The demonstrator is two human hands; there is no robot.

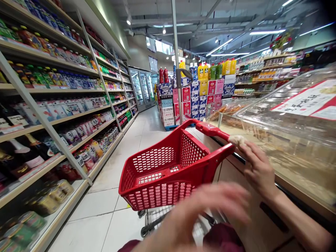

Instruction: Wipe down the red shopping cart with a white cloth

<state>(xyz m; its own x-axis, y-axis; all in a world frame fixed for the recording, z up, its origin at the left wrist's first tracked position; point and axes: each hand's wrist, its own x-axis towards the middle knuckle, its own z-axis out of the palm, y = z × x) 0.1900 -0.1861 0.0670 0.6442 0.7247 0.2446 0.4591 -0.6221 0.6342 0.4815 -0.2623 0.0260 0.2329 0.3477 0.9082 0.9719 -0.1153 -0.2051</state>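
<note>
Bottled drinks (pixel 52 79) are lining shelves (pixel 65 90) on the left; glass-door refrigerators (pixel 141 85) are standing at the far end; juice bottles (pixel 205 72) are topping stacked cartons (pixel 195 99).

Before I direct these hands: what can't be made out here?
Left hand: fingers smeared by motion blur, head view.
Pale wad: partly covered by the right hand, head view; material unclear.
Red shopping cart: underframe partly hidden behind the left hand, head view.
Green cans: blurred, some cut off by the left edge, head view; labels unreadable.
</note>
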